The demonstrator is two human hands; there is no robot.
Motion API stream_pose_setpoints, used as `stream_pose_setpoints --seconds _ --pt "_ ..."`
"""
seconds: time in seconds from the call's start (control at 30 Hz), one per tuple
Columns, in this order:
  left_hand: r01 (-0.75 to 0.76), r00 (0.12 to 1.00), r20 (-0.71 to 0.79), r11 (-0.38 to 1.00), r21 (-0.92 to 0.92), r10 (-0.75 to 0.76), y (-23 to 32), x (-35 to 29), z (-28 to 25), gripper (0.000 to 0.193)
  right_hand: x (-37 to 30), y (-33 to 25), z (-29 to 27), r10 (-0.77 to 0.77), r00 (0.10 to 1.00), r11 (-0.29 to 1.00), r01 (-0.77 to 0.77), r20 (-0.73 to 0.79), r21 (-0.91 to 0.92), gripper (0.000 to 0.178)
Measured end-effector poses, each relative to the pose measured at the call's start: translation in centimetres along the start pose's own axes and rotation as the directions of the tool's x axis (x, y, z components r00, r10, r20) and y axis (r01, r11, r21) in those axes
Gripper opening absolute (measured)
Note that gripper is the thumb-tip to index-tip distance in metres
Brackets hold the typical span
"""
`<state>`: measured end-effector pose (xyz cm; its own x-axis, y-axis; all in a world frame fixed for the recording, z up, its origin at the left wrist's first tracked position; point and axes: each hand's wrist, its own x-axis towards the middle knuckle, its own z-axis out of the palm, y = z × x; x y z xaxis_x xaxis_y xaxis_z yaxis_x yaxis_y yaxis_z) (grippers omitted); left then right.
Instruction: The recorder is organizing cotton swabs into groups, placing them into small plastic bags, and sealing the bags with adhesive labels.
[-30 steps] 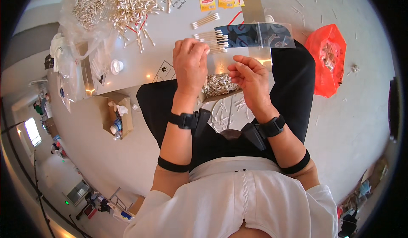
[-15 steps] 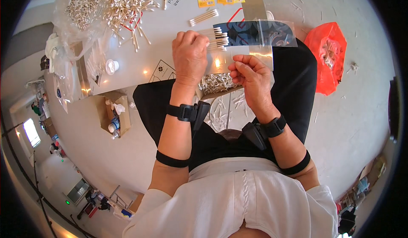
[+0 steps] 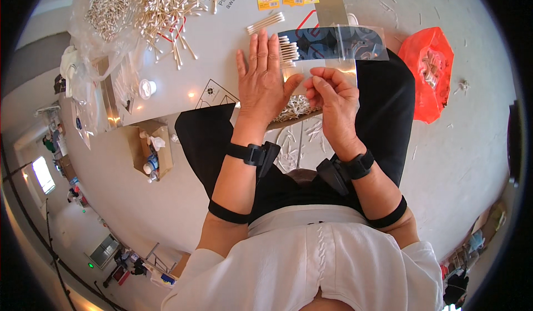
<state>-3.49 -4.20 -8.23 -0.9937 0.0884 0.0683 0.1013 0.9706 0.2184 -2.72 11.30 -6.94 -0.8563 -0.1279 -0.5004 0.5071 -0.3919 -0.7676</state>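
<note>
Left hand: since half a second ago, in the head view, the left hand is uncurling from over the sticks and is now lying flat, long fingers straight and close together, thumb spreading toward the right hand.
Left grip: the fingers are closing on nothing visible; the palm side is staying hidden.
Right grip: thumb and forefinger are narrowing to a pinch; whether they are holding anything, I cannot tell.
Swab row: the row of swabs is sitting just beside the left fingers, at one to two o'clock from that hand, white tips overlapping the dark pouch; whether they are going inside, I cannot tell.
Loose bundle: a small bundle of swabs is lying apart at twelve o'clock.
Swab heap: the big heap is spreading at ten o'clock.
Good handling: keeping the fingers straight and pushing evenly should suit the thin sticks; pressing down hard would be risking rolling or fanning them.
Pouch care: steadying its near edge would be helping, I judge, since light film is likely slipping.
</note>
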Motion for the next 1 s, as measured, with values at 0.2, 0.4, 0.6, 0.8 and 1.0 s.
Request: stream_pose_setpoints --seconds 0.2,0.4,0.6,0.8,1.0 --pt "-0.04 0.999 0.008 0.999 0.009 0.04 -0.3 0.2 0.1 0.084 2.1 -0.2 0.9 -0.447 0.894 0.892 0.445 -0.015 -0.084 0.027" --pt "0.025 0.881 -0.285 0.638 -0.769 -0.378 -0.7 -0.1 0.6 0.066 5.9 0.0 1.7 -0.516 0.852 0.855 0.519 0.086 -0.011 0.042" --pt "-0.144 0.792 -0.222 0.179 -0.973 -0.569 -0.9 1.7 1.6 0.059 7.1 0.8 3.2 -0.489 0.866 0.872 0.488 0.105 0.034 0.047" --pt "-0.171 0.764 -0.205 0.115 -0.979 -0.612 -0.2 2.3 2.0 0.061 7.6 1.3 3.3 -0.544 0.828 0.822 0.558 0.136 -0.115 0.045" --pt "-0.18 0.746 -0.21 0.112 -0.977 -0.632 1.1 2.9 2.4 0.063 7.8 1.3 3.2 -0.542 0.832 0.823 0.554 0.118 -0.125 0.044"
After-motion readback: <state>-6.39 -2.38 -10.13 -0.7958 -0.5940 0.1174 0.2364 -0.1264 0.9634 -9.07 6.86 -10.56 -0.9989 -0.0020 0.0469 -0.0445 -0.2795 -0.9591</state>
